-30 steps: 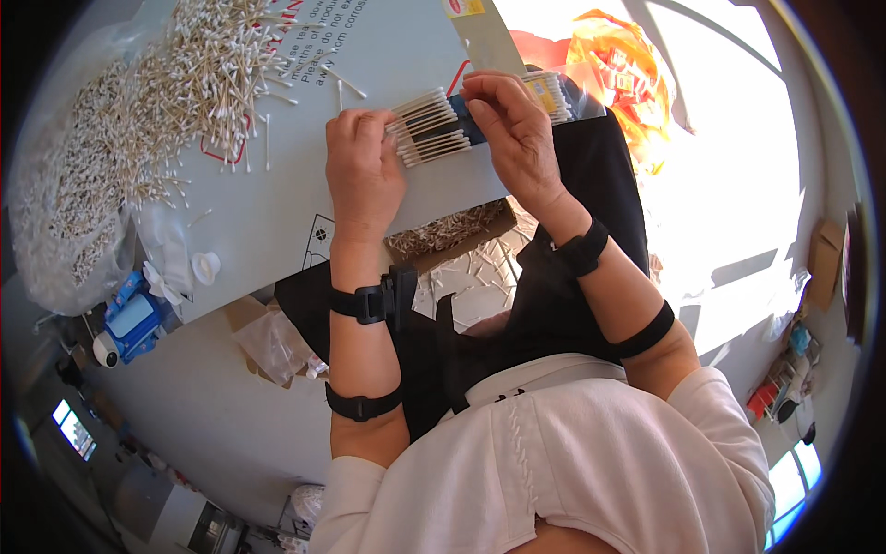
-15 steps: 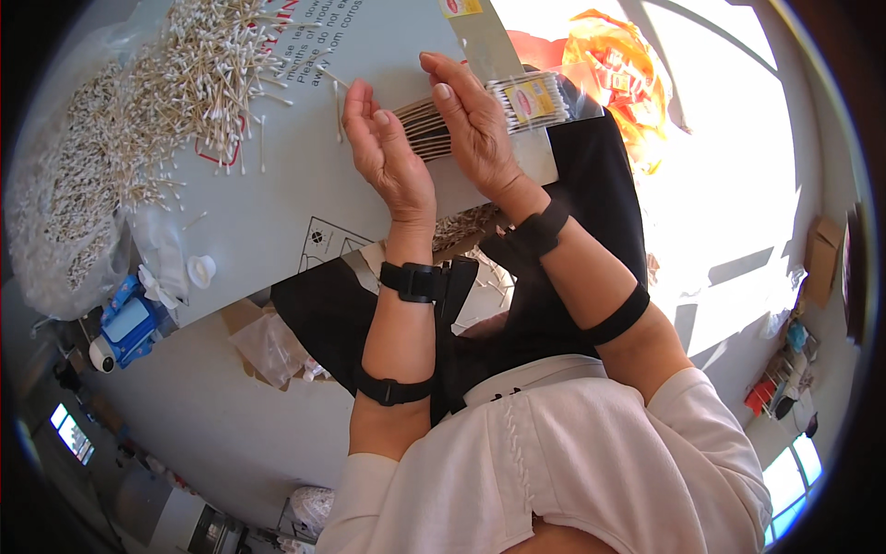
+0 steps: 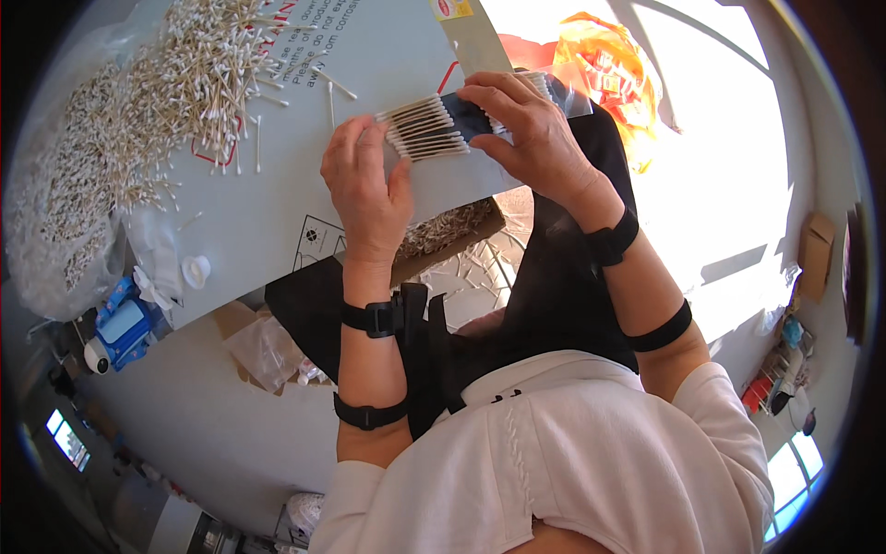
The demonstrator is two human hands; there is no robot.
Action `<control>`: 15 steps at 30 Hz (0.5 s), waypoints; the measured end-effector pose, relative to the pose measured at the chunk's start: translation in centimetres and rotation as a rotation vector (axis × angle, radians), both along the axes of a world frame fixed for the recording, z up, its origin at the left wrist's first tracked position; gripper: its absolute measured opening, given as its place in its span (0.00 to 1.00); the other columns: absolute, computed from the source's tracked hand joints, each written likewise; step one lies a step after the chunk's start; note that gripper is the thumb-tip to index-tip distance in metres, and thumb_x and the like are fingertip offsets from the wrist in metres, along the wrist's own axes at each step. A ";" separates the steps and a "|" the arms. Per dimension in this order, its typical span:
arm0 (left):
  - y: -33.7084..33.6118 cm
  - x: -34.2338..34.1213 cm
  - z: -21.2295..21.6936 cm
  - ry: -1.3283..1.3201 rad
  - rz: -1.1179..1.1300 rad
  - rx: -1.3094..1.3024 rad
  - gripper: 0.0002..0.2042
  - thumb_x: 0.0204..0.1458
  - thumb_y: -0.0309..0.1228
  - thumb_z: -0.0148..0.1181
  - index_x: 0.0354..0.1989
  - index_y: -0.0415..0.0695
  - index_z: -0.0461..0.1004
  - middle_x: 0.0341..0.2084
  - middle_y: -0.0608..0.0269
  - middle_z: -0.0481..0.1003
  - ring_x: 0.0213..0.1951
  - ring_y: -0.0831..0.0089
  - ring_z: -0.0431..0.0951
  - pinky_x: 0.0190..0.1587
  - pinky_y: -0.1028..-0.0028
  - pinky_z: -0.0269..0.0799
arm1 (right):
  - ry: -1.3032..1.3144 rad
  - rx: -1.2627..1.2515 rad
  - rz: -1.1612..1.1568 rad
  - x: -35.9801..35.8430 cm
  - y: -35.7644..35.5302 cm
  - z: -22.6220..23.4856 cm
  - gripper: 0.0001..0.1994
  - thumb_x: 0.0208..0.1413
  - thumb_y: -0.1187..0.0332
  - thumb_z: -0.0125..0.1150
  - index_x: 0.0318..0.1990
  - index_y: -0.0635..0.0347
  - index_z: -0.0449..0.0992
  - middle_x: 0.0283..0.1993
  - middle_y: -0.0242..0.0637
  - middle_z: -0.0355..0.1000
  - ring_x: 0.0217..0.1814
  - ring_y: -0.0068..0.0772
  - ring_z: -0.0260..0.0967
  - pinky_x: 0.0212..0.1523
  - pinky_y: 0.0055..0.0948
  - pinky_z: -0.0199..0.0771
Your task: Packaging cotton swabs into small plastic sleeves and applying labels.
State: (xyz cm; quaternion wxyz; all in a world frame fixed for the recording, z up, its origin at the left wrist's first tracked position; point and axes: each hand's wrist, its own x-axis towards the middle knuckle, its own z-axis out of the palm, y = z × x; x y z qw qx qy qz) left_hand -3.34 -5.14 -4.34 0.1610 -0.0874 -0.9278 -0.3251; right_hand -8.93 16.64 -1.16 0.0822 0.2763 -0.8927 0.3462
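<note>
A flat row of white-tipped cotton swabs [image 3: 423, 127] lies over the grey tabletop [image 3: 277, 208]. At its left end, the curved fingers and thumb of my left hand [image 3: 367, 189] grip the swab tips. My right hand [image 3: 540, 138] is closed over a clear plastic pack of cotton swabs [image 3: 535, 85] and covers most of it. Between the row and my right fingers shows a dark strip [image 3: 467, 116]; what it is I cannot tell. A few loose swabs [image 3: 332, 103] lie just beyond my left hand.
A large heap of loose swabs [image 3: 208, 74] spills from a clear bag [image 3: 46, 268] at the left. Below the table's near edge sits a cardboard box of swabs [image 3: 452, 231]. An orange bag [image 3: 614, 78] is at the far right, a blue-and-white packet [image 3: 125, 328] at the left corner.
My hands have moved apart. The left has shifted left and down onto the swab ends; the right has moved right over the pack, hiding its yellow label. More of the box below shows.
</note>
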 end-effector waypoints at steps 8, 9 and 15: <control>0.9 0.4 -0.1 -0.025 -0.016 -0.217 0.31 0.52 0.38 0.63 0.65 0.44 0.63 0.64 0.54 0.61 0.68 0.52 0.55 0.68 0.53 0.49 | -0.268 -0.042 -0.140 2.7 -1.6 -0.9 0.05 0.48 0.72 0.63 0.34 0.57 0.76 0.33 0.38 0.72 0.36 0.48 0.73 0.36 0.42 0.74; 1.2 0.5 0.0 -0.025 -0.018 -0.217 0.31 0.52 0.38 0.63 0.65 0.44 0.63 0.64 0.54 0.61 0.68 0.52 0.55 0.68 0.53 0.49 | -0.223 -0.067 -0.133 2.6 -1.7 -1.4 0.05 0.48 0.72 0.63 0.33 0.57 0.75 0.32 0.38 0.71 0.34 0.48 0.73 0.34 0.42 0.73; 1.9 1.1 -0.3 -0.208 -0.023 -0.397 0.41 0.56 0.56 0.53 0.71 0.42 0.49 0.71 0.51 0.49 0.73 0.52 0.44 0.70 0.46 0.37 | -0.159 0.003 -0.128 2.8 -2.2 -1.9 0.05 0.48 0.71 0.64 0.32 0.56 0.75 0.31 0.36 0.68 0.33 0.47 0.73 0.33 0.41 0.74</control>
